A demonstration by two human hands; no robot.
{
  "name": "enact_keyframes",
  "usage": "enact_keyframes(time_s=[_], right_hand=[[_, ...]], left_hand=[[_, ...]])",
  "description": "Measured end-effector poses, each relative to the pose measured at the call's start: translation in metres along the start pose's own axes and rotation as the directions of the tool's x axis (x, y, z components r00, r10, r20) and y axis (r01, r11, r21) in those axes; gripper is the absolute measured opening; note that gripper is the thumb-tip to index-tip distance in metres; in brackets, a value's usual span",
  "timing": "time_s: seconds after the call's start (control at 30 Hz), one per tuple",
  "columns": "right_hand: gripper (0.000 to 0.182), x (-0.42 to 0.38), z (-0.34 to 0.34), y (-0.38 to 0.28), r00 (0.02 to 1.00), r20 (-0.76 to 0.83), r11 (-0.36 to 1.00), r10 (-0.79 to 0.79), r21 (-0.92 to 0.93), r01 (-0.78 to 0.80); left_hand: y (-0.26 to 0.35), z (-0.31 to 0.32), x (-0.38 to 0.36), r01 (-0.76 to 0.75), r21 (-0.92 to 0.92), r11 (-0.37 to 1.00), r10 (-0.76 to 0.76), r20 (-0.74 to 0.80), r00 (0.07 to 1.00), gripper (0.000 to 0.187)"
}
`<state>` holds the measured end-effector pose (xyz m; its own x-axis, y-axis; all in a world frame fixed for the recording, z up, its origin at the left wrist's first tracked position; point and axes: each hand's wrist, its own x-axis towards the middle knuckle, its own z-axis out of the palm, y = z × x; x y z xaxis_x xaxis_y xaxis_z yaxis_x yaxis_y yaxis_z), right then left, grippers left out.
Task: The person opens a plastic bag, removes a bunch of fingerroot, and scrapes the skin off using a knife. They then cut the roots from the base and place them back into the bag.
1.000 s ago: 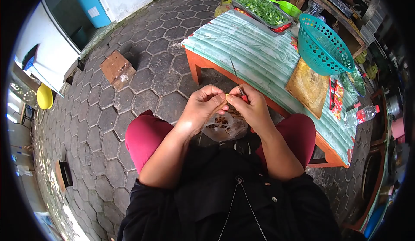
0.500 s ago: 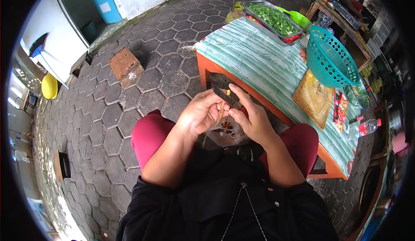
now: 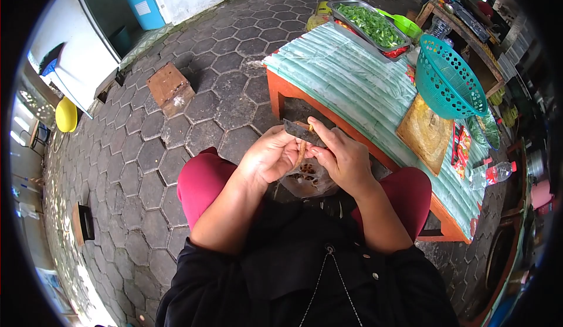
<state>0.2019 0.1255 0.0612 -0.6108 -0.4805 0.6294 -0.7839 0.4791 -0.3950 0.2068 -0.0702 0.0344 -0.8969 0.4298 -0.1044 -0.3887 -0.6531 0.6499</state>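
Both of my hands meet above my lap. In my left hand [image 3: 272, 154] the fingers are closed on a thin brown root-like piece [image 3: 302, 151], which points down from the fingertips. My right hand [image 3: 343, 157] is closed around a knife [image 3: 298, 130] with a dark, broad blade; its handle is hidden in the palm. The blade lies across the top of the left fingertips, against the piece. A small yellowish bit shows beside the right index finger. Below the hands, a clear plastic bag [image 3: 306, 185] holds dark brown and pale scraps.
A low orange table [image 3: 346, 75] with a green striped cover stands right. On it are a tray of chopped greens [image 3: 370, 25], a teal colander [image 3: 448, 78], a wooden cutting board [image 3: 427, 133] and a plastic bottle [image 3: 497, 174]. A wooden stool [image 3: 169, 87] stands on the paving.
The knife blade has shifted slightly left and tilted flatter across the piece. My right index finger has moved a little with it. The rest looks the same.
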Motion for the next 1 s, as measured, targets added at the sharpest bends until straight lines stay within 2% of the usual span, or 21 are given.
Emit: enact_keyframes(time_s=[0.2, 0.3, 0.4, 0.43, 0.47, 0.53, 0.7, 0.9, 0.97, 1.0], right_hand=[[0.052, 0.001, -0.003, -0.001, 1.0, 0.025, 1.0, 0.013, 0.001, -0.013], [0.05, 0.001, -0.005, 0.0, 0.999, 0.036, 0.999, 0.022, 0.036, -0.023], [0.049, 0.001, -0.005, 0.001, 0.998, 0.059, 0.993, 0.039, 0.113, -0.045], [0.049, 0.001, -0.005, 0.0, 0.998, 0.058, 0.993, 0.038, 0.114, -0.045], [0.05, 0.002, -0.004, -0.002, 1.0, 0.026, 0.99, 0.014, 0.138, -0.018], [0.05, 0.002, -0.003, -0.003, 1.0, -0.006, 0.987, -0.009, 0.161, 0.01], [0.052, 0.002, -0.005, -0.003, 1.0, 0.019, 0.999, -0.008, 0.048, 0.007], [0.051, 0.003, -0.01, -0.002, 1.0, 0.016, 1.0, -0.007, -0.026, 0.008], [0.052, 0.003, -0.01, -0.001, 1.0, 0.022, 1.0, -0.004, -0.011, 0.004], [0.052, 0.002, -0.009, -0.001, 1.0, 0.027, 1.0, 0.0, 0.003, 0.0]], left_hand=[[0.002, 0.005, -0.003, 0.008, -0.027, 1.0, -0.006, 0.051, 0.999, 0.028], [0.003, 0.019, -0.006, -0.012, -0.043, 0.999, 0.011, -0.036, 0.999, 0.022], [0.0, 0.015, -0.003, -0.037, -0.039, 0.999, 0.036, -0.011, 0.999, 0.022], [-0.001, 0.01, 0.0, -0.023, -0.056, 0.998, 0.025, 0.043, 0.999, 0.025], [-0.001, 0.006, 0.001, -0.007, -0.074, 0.997, 0.014, 0.097, 0.995, 0.029], [0.0, 0.001, 0.0, 0.009, -0.076, 0.997, -0.001, 0.111, 0.994, 0.03], [0.001, 0.007, -0.002, -0.006, -0.065, 0.998, 0.012, 0.092, 0.996, 0.032], [-0.002, 0.01, -0.001, -0.033, -0.031, 0.999, 0.038, 0.17, 0.985, 0.034], [-0.002, 0.023, -0.002, -0.069, -0.085, 0.994, 0.074, 0.067, 0.995, 0.026], [-0.003, 0.019, -0.001, -0.069, -0.085, 0.994, 0.074, 0.066, 0.995, 0.026]])
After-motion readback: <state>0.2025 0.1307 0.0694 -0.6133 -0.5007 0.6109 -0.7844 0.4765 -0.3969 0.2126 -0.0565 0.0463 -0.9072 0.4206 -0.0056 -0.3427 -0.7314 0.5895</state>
